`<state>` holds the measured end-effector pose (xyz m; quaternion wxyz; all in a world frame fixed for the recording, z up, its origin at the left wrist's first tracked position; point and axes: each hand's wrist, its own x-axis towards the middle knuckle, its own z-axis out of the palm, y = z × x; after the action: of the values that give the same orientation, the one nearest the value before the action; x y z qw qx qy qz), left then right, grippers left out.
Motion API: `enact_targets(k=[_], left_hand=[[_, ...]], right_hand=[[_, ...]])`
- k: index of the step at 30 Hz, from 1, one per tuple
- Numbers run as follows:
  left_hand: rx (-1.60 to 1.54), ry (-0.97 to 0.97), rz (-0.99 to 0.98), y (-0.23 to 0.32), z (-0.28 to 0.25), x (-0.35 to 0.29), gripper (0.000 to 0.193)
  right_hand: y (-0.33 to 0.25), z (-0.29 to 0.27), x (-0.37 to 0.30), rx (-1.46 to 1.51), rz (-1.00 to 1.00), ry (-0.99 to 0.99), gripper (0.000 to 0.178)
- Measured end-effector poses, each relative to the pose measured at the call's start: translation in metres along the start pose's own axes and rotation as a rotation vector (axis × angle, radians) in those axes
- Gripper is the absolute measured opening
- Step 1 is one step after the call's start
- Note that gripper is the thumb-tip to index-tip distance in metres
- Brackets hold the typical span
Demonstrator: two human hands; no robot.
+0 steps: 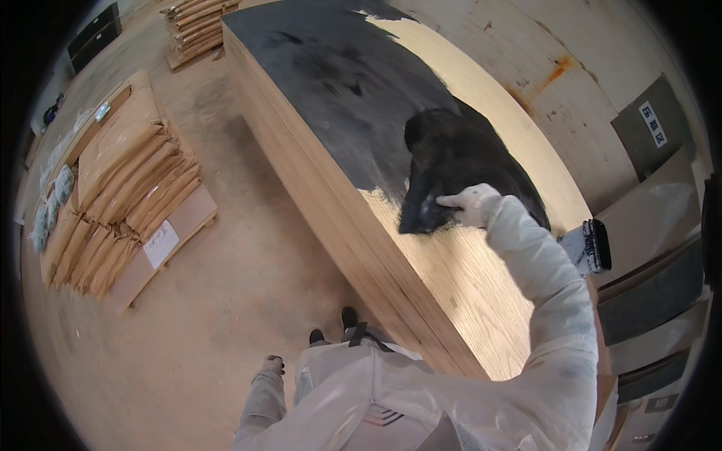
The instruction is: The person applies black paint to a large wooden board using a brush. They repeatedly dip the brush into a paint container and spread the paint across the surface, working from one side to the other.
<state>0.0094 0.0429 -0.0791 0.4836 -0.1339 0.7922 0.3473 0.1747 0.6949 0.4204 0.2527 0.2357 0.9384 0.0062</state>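
My right hand (472,204), in a pale glove, reaches across a wood panel on top of a tall stack (466,293). Its index finger stretches left; the other fingers bend down against a wet black patch (466,146). Whether a dark rag lies under the fingers I cannot tell. Beyond it, the panel carries a duller black coat (331,83) with ragged edges; bare light wood shows along the right side and near end. My left hand (273,366) hangs low by my side, away from the stack, fingers curled; anything inside is too small to make out.
Paper-wrapped flat packs (124,173) sit on a pallet to the left, with another pile (199,30) farther back. A dark-rimmed container (594,246) stands beside the panel's right edge. Boards (654,301) lean along the right wall. My shoes (349,317) are near the stack's base.
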Motion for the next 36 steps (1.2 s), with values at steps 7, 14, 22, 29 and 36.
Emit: enact_targets(k=[7, 14, 22, 29, 36], left_hand=[[-0.109, -0.010, -0.054, -0.021, 0.007, -0.014, 0.019], [-0.145, -0.017, -0.087, -0.027, 0.002, -0.025, 0.013], [0.010, -0.043, -0.081, -0.042, -0.027, -0.013, 0.014], [-0.053, 0.025, -0.017, 0.003, -0.034, -0.020, 0.014], [-0.129, 0.072, 0.026, -0.025, 0.004, -0.072, 0.022]], right_hand=[[-0.015, -0.011, 0.025, 0.096, 0.071, 0.031, 0.056], [0.018, 0.032, -0.048, 0.053, -0.021, -0.016, 0.057], [0.052, 0.081, -0.121, 0.227, 0.526, 0.087, 0.057], [0.111, 0.091, -0.092, 0.086, 0.328, 0.048, 0.058], [0.022, 0.020, 0.007, -0.248, -0.139, 0.005, 0.055]])
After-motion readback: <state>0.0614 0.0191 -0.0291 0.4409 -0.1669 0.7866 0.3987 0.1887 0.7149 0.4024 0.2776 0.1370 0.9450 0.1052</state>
